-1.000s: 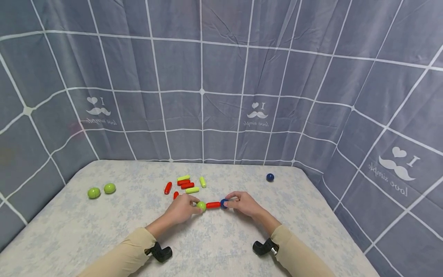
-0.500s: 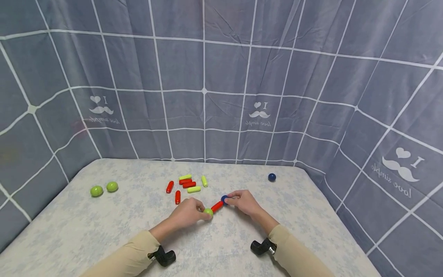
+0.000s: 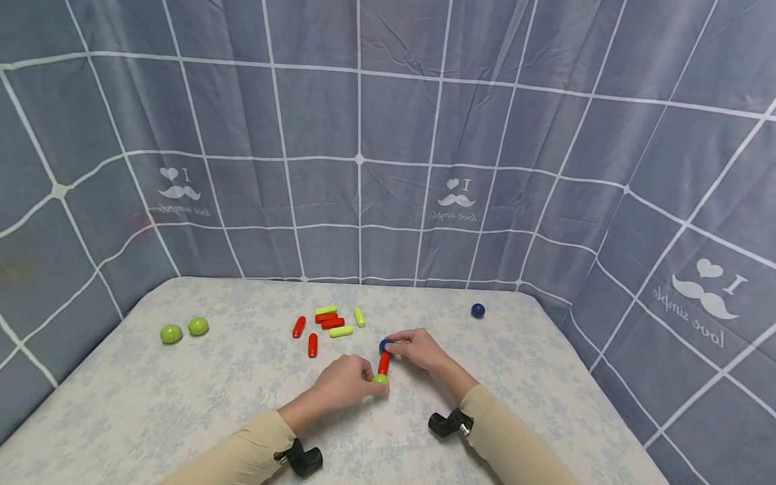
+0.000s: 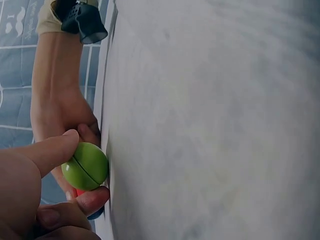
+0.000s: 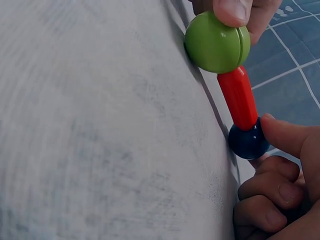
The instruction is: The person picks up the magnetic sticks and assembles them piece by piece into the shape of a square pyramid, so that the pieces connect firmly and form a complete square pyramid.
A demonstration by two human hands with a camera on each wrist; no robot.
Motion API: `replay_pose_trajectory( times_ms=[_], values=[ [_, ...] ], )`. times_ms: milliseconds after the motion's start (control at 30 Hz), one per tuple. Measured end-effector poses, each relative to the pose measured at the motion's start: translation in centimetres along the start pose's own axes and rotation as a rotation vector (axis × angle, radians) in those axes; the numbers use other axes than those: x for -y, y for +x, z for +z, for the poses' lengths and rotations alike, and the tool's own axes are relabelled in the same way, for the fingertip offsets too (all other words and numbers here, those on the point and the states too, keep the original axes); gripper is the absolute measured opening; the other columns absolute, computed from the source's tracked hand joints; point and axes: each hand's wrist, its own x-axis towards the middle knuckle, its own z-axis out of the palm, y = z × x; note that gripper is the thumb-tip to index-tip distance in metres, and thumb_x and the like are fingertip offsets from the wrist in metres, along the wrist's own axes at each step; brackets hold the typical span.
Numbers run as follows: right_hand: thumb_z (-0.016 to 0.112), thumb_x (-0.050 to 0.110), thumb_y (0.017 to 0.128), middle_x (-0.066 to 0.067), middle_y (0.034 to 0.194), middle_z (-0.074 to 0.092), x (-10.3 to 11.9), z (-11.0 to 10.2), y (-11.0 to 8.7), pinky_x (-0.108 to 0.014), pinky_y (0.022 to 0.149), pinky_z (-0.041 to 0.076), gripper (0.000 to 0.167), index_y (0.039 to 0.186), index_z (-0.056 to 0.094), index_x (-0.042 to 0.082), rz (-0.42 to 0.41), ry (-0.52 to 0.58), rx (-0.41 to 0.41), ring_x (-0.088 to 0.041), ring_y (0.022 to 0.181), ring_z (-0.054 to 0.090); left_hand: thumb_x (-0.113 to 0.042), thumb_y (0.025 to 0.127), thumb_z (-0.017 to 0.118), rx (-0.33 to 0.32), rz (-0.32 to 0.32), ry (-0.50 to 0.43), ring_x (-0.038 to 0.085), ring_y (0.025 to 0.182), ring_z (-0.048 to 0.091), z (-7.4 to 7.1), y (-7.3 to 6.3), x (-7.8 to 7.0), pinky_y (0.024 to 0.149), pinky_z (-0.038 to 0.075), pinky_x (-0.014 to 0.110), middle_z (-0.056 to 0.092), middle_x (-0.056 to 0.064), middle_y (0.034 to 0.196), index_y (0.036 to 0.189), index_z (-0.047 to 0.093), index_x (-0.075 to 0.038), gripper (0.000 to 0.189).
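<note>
A red rod (image 5: 238,97) joins a green ball (image 5: 216,42) at one end to a dark blue ball (image 5: 248,140) at the other. My left hand (image 3: 347,381) pinches the green ball between thumb and fingers, at the end nearer me. At the far end my right hand (image 3: 419,349) pinches the blue ball. In the head view the rod runs nearly straight away from me, low over the table. The left wrist view shows a dark seam round the green ball (image 4: 85,166), which hides most of the rod.
Several loose red rods (image 3: 312,345) and yellow-green rods (image 3: 341,331) lie beyond my left hand. Two green balls (image 3: 171,333) sit at the table's left, and another blue ball (image 3: 477,310) at the back right. A grey checked curtain (image 3: 388,121) stands behind the patterned tablecloth (image 3: 230,377).
The joined piece has turned from lying crosswise to pointing away from me. My left hand has moved right and nearer me with the green ball; the right hand shifted slightly left and away.
</note>
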Motion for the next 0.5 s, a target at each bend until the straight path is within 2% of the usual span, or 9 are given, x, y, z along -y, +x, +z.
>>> replay_pose_trajectory(
  times_ms=[333, 500],
  values=[
    [0.077, 0.030, 0.089, 0.007, 0.054, 0.039, -0.05, 0.14, 0.20, -0.025, 0.046, 0.027, 0.035, 0.116, 0.075, 0.008, 0.021, 0.037, -0.004, -0.009, 0.047, 0.028, -0.046, 0.082, 0.080, -0.020, 0.012, 0.037, 0.008, 0.049, 0.042, 0.45, 0.14, -0.35, 0.046, 0.030, 0.025, 0.047, -0.009, 0.054, 0.065, 0.063, -0.016, 0.038],
    [0.078, 0.030, 0.089, 0.007, 0.053, 0.039, -0.11, 0.21, 0.12, -0.024, 0.043, 0.026, 0.036, 0.117, 0.075, 0.009, 0.007, 0.040, 0.011, -0.009, 0.045, 0.026, -0.047, 0.081, 0.081, -0.006, -0.010, 0.024, 0.009, 0.048, 0.039, 0.70, 0.34, -0.48, 0.047, 0.027, 0.026, 0.041, -0.010, 0.052, 0.062, 0.062, -0.016, 0.041]
  ],
)
